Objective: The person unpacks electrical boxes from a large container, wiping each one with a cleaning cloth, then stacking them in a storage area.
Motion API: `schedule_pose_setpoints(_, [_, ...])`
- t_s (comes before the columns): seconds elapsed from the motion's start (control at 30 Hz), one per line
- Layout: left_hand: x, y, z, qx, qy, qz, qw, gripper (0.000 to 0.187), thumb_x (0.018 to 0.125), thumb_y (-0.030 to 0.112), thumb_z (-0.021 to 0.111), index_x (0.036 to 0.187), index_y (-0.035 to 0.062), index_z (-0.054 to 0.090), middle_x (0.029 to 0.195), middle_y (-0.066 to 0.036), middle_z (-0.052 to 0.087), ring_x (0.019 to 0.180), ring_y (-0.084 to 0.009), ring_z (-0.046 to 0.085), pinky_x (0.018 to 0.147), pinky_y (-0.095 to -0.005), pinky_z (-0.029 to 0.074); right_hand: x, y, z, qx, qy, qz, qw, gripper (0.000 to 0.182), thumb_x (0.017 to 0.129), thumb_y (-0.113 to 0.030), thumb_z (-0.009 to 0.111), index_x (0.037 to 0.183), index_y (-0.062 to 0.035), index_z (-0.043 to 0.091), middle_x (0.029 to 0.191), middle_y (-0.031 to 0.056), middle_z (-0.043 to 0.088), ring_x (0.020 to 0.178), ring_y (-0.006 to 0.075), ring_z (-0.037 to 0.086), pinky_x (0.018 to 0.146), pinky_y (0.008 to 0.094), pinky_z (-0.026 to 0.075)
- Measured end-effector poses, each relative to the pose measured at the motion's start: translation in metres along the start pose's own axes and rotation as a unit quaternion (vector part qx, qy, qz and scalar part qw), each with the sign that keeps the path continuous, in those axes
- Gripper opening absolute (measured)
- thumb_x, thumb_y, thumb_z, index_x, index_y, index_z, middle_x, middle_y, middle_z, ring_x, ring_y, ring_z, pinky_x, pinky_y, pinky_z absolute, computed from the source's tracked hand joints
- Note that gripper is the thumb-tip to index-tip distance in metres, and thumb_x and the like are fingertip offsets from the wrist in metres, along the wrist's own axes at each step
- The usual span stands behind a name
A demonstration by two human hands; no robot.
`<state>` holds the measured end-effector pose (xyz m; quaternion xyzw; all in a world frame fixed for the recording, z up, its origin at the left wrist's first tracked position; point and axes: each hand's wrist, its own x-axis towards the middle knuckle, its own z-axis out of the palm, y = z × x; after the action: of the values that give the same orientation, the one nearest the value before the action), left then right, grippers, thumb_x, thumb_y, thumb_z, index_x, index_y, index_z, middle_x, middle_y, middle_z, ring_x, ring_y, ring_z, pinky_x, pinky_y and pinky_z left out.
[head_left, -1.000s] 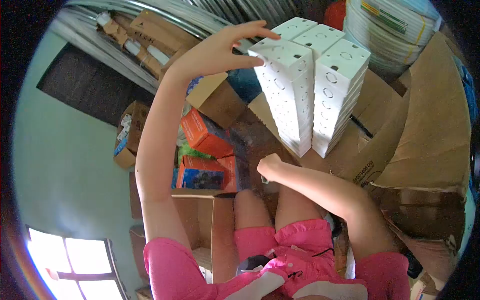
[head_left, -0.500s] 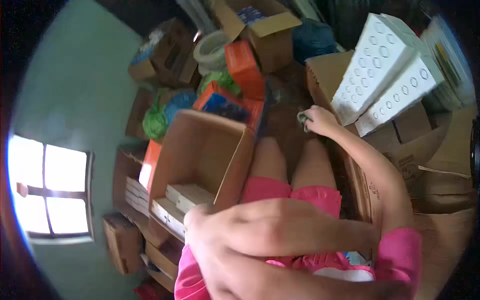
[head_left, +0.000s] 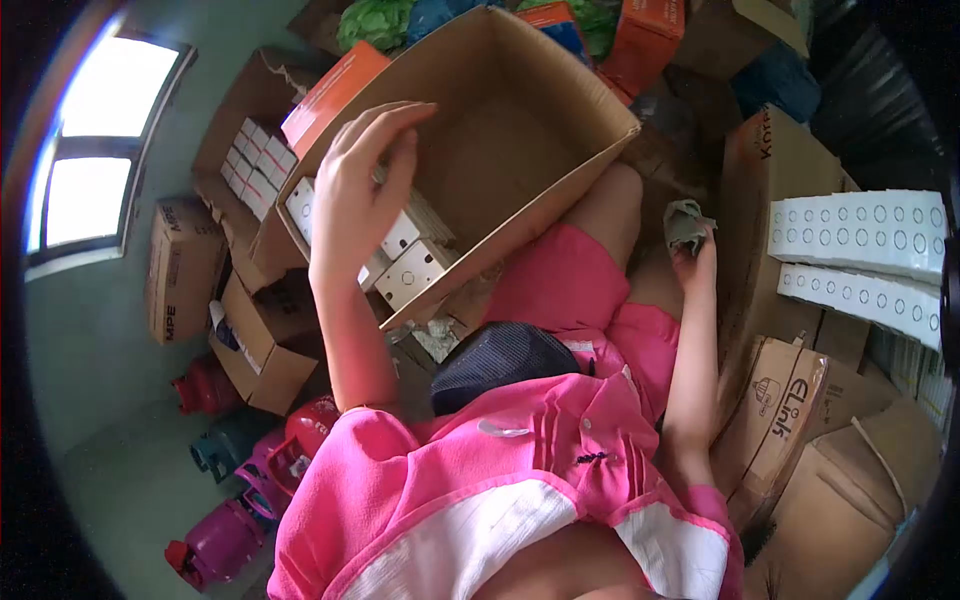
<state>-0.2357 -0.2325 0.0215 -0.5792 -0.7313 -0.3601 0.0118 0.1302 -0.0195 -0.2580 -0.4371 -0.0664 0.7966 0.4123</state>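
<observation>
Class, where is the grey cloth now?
Right of centre in the head view, the cloth is in the right hand, left of the white stacks.

Pale green wall [head_left: 70, 410] at left, pierced by a dark-framed window [head_left: 105, 95] with a crossbar [head_left: 97, 147]; bright daylight through it, shadow at far right.

Window [head_left: 100, 105] glowing at left, MPE carton [head_left: 185, 270] standing near wall [head_left: 110, 430], purple cylinder [head_left: 222, 542] resting below, ELink carton [head_left: 772, 412] sitting at right
</observation>
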Motion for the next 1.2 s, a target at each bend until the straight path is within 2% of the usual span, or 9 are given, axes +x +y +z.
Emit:
schedule_pose_setpoints(0.27, [-0.048,-0.112,0.012,0.297,-0.232,-0.133,0.917,0.027,0.091,0.025,0.057,0.112,0.0122,0.067,0.116,-0.009,0.065,0.11,-0.0312,0.059,0.091,-0.0421,0.048,-0.006,0.018,-0.018,0.019,-0.001,-0.035,0.999,0.029,0.098,-0.024,0.05,0.121,-0.0068,0.055,0.121,0.0089,0.059,0.108,0.0251,0.059,0.089,0.0388,0.052])
schedule_pose_setpoints(0.37, [-0.042,-0.118,0.035,0.289,-0.268,-0.068,0.917,0.034,0.093,0.035,0.055,0.12,0.0164,0.062,0.125,-0.01,0.06,0.121,-0.0304,0.051,0.1,-0.0429,0.043,-0.005,0.021,-0.022,-0.012,-0.027,-0.05,0.998,0.028,0.098,-0.022,0.048,0.121,-0.0069,0.055,0.122,0.0088,0.059,0.108,0.0248,0.059,0.089,0.0385,0.053])
schedule_pose_setpoints(0.47, [-0.041,-0.111,0.067,0.249,-0.4,-0.004,0.882,0.042,0.095,0.047,0.046,0.121,0.0188,0.063,0.129,-0.01,0.057,0.125,-0.0308,0.048,0.108,-0.0472,0.033,-0.005,0.021,-0.028,-0.009,-0.023,-0.058,0.998,0.028,0.098,-0.021,0.047,0.12,-0.0067,0.055,0.121,0.0088,0.059,0.107,0.0249,0.059,0.088,0.0382,0.052])
schedule_pose_setpoints(0.57, [-0.048,-0.119,0.104,0.328,-0.527,-0.086,0.779,0.052,0.096,0.055,0.037,0.126,0.0191,0.06,0.134,-0.012,0.054,0.13,-0.0308,0.042,0.111,-0.053,0.023,-0.01,0.017,-0.022,0.005,-0.002,-0.038,0.999,0.029,0.097,-0.022,0.048,0.12,-0.0061,0.055,0.122,0.009,0.059,0.107,0.0255,0.059,0.088,0.0389,0.052])
schedule_pose_setpoints(0.6, [-0.051,-0.131,0.115,0.349,-0.577,-0.097,0.732,0.065,0.094,0.063,0.028,0.14,0.02,0.047,0.145,-0.012,0.044,0.137,-0.0326,0.032,0.112,-0.0595,0.016,-0.012,0.016,-0.023,0.0,0.005,-0.034,0.999,0.029,0.097,-0.023,0.048,0.12,-0.0059,0.056,0.122,0.0092,0.059,0.108,0.0258,0.059,0.088,0.0394,0.051])
schedule_pose_setpoints(0.67, [-0.057,-0.143,0.128,0.378,-0.649,-0.11,0.65,0.063,0.095,0.06,0.03,0.142,0.0206,0.044,0.147,-0.01,0.041,0.139,-0.0334,0.028,0.109,-0.064,0.013,-0.017,0.015,-0.021,-0.002,-0.015,-0.036,0.999,0.031,0.096,-0.025,0.049,0.12,-0.0058,0.056,0.122,0.0094,0.059,0.108,0.0262,0.059,0.089,0.0405,0.05])
schedule_pose_setpoints(0.9, [-0.068,-0.146,0.125,0.411,-0.712,-0.137,0.552,0.06,0.095,0.05,0.036,0.148,0.0225,0.034,0.155,-0.002,0.03,0.145,-0.0361,0.012,0.1,-0.0796,0.002,-0.026,0.008,-0.016,0.029,-0.066,-0.037,0.997,0.036,0.093,-0.03,0.055,0.12,-0.007,0.054,0.124,0.0117,0.057,0.117,0.0299,0.053,0.096,0.0445,0.046])
schedule_pose_setpoints(1.1, [-0.059,-0.131,0.124,0.424,-0.724,-0.152,0.523,0.057,0.093,0.046,0.04,0.145,0.0213,0.041,0.152,-0.004,0.036,0.145,-0.0362,0.014,0.1,-0.0803,0.003,-0.025,0.012,-0.016,-0.031,-0.039,-0.06,0.997,0.038,0.096,-0.035,0.051,0.12,-0.0063,0.057,0.123,0.0102,0.06,0.113,0.0272,0.056,0.094,0.0425,0.046])
schedule_pose_setpoints(1.2, [-0.053,-0.123,0.135,0.475,-0.771,-0.106,0.411,0.083,0.088,0.073,0.022,0.154,0.0226,0.014,0.159,0.001,0.018,0.147,-0.0269,0.008,0.107,-0.0703,0.006,-0.027,0.01,-0.009,0.001,-0.033,-0.036,0.999,0.038,0.097,-0.035,0.051,0.121,-0.0066,0.056,0.123,0.0105,0.059,0.113,0.0269,0.056,0.094,0.0429,0.046])
